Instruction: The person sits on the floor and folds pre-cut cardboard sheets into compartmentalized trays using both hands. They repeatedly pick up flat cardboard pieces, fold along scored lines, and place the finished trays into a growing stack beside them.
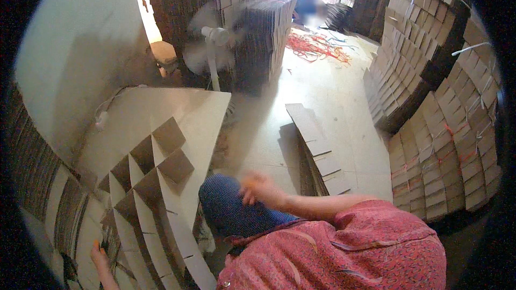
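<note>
Left hand [99, 258] at 7 o'clock, fingers gripping the edge of a cardboard divider grid [145, 177], right hand [258, 189] blurred above a blue knee [228, 207], grip unclear, slotted strips [317, 147] at 3 o'clock on the floor [322, 96].

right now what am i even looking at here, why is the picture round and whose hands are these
The picture comes from a wide fisheye camera worn on a person's head, looking down, so edges bend. No machine here: just two bare hands. The left hand, low at the left, touches the cardboard divider grid, an assembled lattice of slotted strips lying on a flat cardboard sheet. The right hand is blurred above the person's blue knee; it seems empty. On the floor lies a stack of notched strips. Bundled cardboard stacks and a fan stand around.
</note>
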`<state>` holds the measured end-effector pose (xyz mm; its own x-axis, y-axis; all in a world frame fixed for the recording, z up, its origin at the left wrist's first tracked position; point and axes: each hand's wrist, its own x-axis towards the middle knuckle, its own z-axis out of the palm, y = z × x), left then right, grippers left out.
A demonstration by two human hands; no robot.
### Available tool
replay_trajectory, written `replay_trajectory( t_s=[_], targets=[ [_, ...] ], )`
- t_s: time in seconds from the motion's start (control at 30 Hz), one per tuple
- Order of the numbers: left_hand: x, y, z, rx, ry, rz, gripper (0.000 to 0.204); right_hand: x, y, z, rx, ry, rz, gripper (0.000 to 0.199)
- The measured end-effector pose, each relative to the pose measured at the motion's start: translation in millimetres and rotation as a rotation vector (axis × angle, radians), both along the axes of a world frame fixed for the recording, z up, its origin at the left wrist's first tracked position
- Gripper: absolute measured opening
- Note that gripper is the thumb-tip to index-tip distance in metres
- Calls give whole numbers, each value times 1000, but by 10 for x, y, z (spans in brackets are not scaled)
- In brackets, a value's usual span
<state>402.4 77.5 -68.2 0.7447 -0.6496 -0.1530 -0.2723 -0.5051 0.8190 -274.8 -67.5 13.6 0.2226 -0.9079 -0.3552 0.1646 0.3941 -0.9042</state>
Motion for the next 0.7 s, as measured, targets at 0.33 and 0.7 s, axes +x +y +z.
replay_trajectory(
  t_s=[0.33,0.7],
  targets=[
    [-84,-67,-21,-181,210,8,44,118,78,-290,-174,162,2,40],
    [-59,-54,-59,72,-292,-188,45,7,-34,-173,-104,29,-153,59]
  ],
)
